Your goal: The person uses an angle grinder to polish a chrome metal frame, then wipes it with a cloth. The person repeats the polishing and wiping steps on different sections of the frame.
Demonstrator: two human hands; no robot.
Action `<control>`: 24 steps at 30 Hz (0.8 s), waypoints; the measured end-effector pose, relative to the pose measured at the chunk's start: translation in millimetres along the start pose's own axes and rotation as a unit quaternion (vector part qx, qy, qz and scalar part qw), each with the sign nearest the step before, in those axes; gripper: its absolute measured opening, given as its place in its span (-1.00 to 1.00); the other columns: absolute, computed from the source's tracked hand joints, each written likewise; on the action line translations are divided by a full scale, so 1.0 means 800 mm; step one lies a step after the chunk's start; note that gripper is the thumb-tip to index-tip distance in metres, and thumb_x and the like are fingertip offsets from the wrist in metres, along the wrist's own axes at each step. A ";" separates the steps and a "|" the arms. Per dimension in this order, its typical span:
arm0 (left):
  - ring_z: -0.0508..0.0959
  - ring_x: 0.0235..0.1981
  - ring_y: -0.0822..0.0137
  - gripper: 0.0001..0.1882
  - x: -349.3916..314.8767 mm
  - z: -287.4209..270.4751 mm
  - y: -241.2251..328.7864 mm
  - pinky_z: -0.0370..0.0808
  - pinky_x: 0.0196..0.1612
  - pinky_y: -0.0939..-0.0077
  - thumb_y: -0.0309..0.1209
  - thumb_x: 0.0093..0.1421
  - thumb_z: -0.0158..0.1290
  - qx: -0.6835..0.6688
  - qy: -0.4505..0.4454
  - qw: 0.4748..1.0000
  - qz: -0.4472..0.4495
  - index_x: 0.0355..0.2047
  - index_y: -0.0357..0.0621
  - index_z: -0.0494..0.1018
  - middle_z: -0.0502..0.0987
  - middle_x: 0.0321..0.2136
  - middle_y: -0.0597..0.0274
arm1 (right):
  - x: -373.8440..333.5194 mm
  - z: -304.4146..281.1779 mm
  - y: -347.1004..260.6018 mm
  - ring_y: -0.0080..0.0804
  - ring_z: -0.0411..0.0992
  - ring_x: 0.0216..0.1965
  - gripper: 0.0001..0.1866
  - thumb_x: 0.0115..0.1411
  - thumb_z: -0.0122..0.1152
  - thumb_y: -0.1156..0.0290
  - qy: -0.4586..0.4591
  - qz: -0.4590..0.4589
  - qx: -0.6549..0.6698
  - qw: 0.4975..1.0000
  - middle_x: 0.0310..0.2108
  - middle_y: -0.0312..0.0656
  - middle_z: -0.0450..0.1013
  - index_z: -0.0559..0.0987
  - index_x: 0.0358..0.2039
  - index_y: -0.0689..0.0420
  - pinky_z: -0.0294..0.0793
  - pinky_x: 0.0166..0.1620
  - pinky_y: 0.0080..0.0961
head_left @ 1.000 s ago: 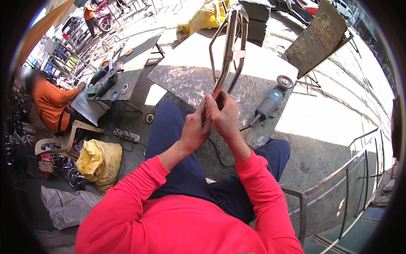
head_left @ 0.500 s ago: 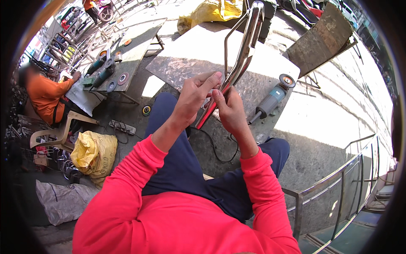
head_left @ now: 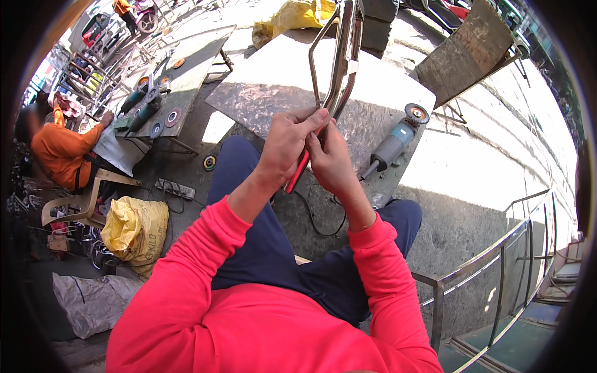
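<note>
A shiny bent metal tube frame (head_left: 340, 71) rises from my hands over the worktable, with a thinner bent rod along its left side. Its lower end mirrors the red of my sleeves. My left hand (head_left: 285, 140) is closed on the frame from the left, thumb lying across it. From the right, my right hand (head_left: 331, 160) grips it just below, its thumb against the tube. Part of the tube is hidden behind my fingers. An angle grinder (head_left: 393, 148) with a round disc lies on the worktable (head_left: 249, 102), right of my right hand.
At left, a person in orange (head_left: 65, 152) sits by a second table (head_left: 186, 99) bearing grinders and discs. A yellow sack (head_left: 134, 233), a plastic chair (head_left: 87, 199) and a power strip (head_left: 176, 187) stand at lower left. A metal railing frame (head_left: 472, 264) is at lower right.
The tube frame has shifted left and stands more upright. My left fingers have closed more fully around it, and my right hand has moved slightly left with it.
</note>
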State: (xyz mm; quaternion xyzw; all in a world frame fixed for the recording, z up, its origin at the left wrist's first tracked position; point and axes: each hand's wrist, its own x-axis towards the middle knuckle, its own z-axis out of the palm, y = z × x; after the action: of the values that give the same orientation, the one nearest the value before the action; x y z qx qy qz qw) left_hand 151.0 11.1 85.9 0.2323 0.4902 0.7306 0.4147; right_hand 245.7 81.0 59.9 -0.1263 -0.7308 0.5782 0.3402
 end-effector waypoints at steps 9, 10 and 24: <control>0.60 -0.28 0.38 -0.70 -0.010 -0.006 0.007 0.53 -0.12 0.52 -0.44 0.32 0.04 -0.022 -0.034 0.999 0.019 -0.12 -0.52 0.53 0.62 -0.29 0.03 | -0.003 0.007 0.001 -0.49 0.39 -0.40 -0.85 0.37 0.01 0.44 0.001 0.021 -0.005 1.000 -0.43 -0.16 0.45 0.40 -0.23 0.29 0.39 -0.30 -0.47; 0.60 -0.28 0.38 -0.71 -0.011 -0.008 0.007 0.53 -0.12 0.52 -0.44 0.32 0.04 -0.028 -0.038 0.999 0.014 -0.12 -0.52 0.53 0.62 -0.29 0.03 | -0.003 0.008 0.000 -0.48 0.40 -0.39 -0.85 0.38 0.00 0.44 -0.003 0.022 0.001 1.000 -0.42 -0.15 0.46 0.40 -0.22 0.29 0.40 -0.29 -0.46; 0.54 -0.51 0.50 -0.55 0.006 -0.001 -0.008 0.51 -0.41 0.62 -0.16 0.29 0.16 0.072 0.069 0.992 0.071 -0.35 -0.46 0.58 0.60 -0.50 0.16 | -0.002 0.015 -0.006 -0.23 0.45 -0.12 -0.74 0.40 -0.13 0.44 -0.003 0.041 0.036 0.999 -0.17 0.04 0.47 0.37 -0.02 0.34 0.39 -0.01 -0.34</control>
State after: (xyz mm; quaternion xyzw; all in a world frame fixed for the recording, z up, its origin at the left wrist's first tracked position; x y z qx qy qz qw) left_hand 150.2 15.7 79.5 0.2446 0.5509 0.7355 0.3092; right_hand 240.0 69.8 62.8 -0.1422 -0.7050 0.6176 0.3182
